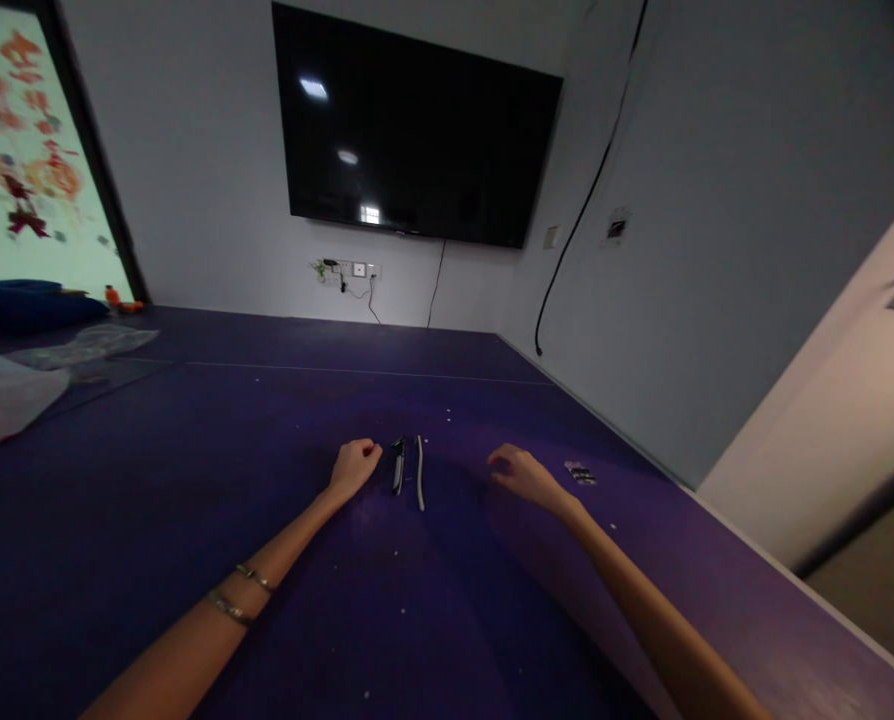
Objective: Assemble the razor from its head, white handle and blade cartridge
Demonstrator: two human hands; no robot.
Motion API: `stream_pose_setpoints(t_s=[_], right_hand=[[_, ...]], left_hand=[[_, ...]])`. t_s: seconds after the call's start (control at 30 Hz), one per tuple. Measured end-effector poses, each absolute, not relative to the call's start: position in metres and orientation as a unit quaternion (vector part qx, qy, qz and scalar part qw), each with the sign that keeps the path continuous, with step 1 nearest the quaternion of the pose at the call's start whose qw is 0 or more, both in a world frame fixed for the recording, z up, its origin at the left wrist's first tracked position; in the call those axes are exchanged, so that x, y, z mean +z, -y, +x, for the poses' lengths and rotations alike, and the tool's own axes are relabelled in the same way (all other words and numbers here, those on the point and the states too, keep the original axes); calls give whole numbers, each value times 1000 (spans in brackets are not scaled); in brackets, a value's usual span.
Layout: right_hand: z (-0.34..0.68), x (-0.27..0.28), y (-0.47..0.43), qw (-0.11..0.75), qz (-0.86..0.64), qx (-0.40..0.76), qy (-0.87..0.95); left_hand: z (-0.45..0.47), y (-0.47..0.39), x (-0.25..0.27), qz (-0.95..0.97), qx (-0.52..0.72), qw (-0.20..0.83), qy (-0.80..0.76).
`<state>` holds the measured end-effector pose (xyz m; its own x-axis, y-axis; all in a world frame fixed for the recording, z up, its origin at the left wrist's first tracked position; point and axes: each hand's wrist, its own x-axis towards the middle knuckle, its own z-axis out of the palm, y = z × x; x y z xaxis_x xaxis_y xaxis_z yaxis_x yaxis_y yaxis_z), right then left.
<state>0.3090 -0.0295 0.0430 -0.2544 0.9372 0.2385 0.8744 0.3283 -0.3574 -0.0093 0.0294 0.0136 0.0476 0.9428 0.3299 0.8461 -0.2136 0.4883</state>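
My left hand (356, 467) rests on the purple tabletop (267, 560) with its fingers curled closed, and nothing shows in it. Just to its right lies a slim tool (398, 470), black at its far end and silver-grey along its handle; its exact kind is too small to make out. Beside that tool, a short grey length of cable or tube (420, 475) lies almost straight, pointing away from me. My right hand (523, 473) hovers or rests farther right, apart from both items. Its fingers are loosely bent with a gap between them, holding nothing visible.
A small dark-patterned packet (581, 473) lies right of my right hand. Clear plastic bags (12, 395) and a dark blue cloth (31, 305) are at the left. White specks dot the surface. A black cable (586, 205) hangs along the right wall; a television (417, 125) is mounted ahead.
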Motion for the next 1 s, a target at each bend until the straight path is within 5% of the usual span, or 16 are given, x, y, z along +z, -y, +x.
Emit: stream_pose_setpoints(t_s=[0.4,1.0], right_hand=[[469,58,34,110,-626,83,767],[493,40,13,27,-639,90,764]], left_hand=[[-12,-37,5,733,325,86,-591],[-12,-36,5,734,329,109,-584]])
